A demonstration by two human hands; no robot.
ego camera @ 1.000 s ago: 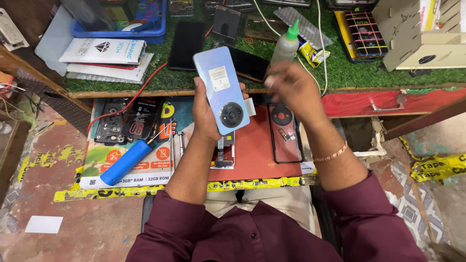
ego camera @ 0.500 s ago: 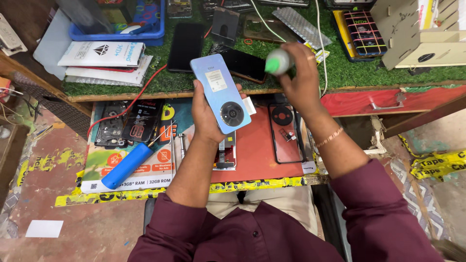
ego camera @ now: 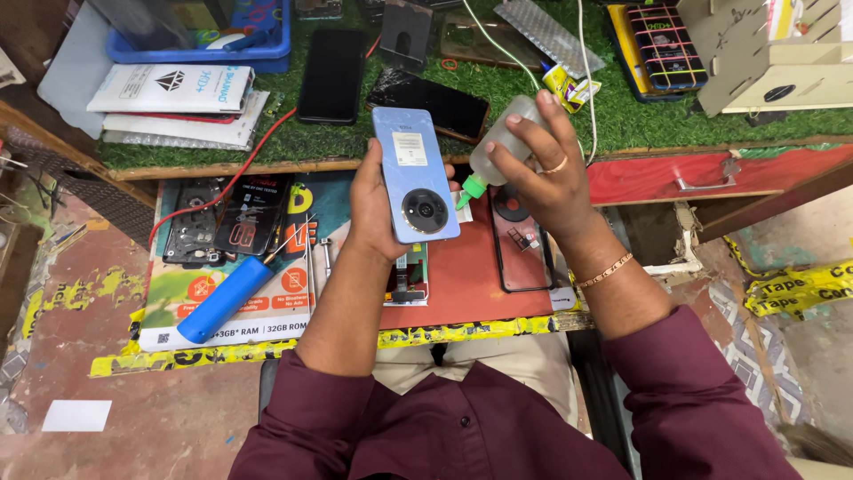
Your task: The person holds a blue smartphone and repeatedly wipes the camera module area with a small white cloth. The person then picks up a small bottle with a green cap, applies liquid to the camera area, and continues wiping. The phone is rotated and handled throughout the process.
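Hands clamp separately: left hand [ego camera: 373, 209] on blue phone [ego camera: 414, 176], right hand [ego camera: 544, 169] tilting squeeze bottle [ego camera: 498, 151], nozzle seemingly touching it.

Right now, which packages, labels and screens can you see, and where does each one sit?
Label: pale rectangle on the blue phone back held in the left hand.
White flat box: back left on the green mat, dark emblem.
Dark phone screen: black, upright, behind the hands.
Cracked screen: black, lying slantwise beside it.
Yellow glue pack: small, back right of the right hand.

both forearms raised; left hand [ego camera: 378, 200] closed in a grip at 11 o'clock, right hand [ego camera: 542, 173] curled, tilted toward 9 o'clock.
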